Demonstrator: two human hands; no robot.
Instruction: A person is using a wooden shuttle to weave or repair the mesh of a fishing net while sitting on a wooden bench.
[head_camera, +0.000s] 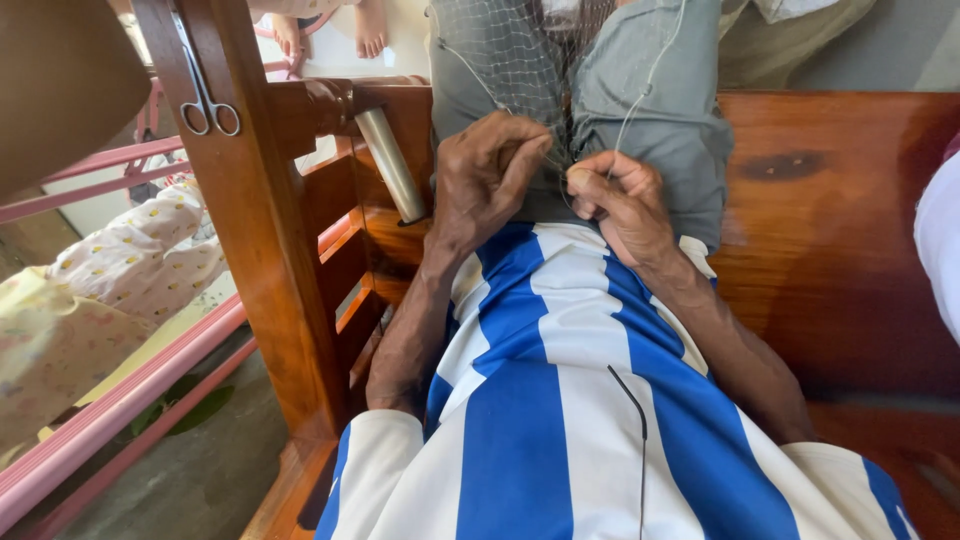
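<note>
A fine mesh net (510, 50) hangs over my grey-trousered knees (650, 110). My left hand (485, 170) pinches the net's lower edge between thumb and fingers. Just to its right, my right hand (620, 195) is closed on the same stretch of netting and a thin white cord (640, 90) that runs up over the right knee. The two hands nearly touch above my blue-and-white striped shirt (540, 390). What sits inside the right fist is hidden.
I sit on a polished wooden bench (830, 230). A wooden post (250, 200) at left has scissors (205, 100) hanging on it and a metal tube (390, 160) beside it. Pink railings (110, 400) and patterned cloth (130, 260) lie further left. Someone's bare feet (330, 30) show at top.
</note>
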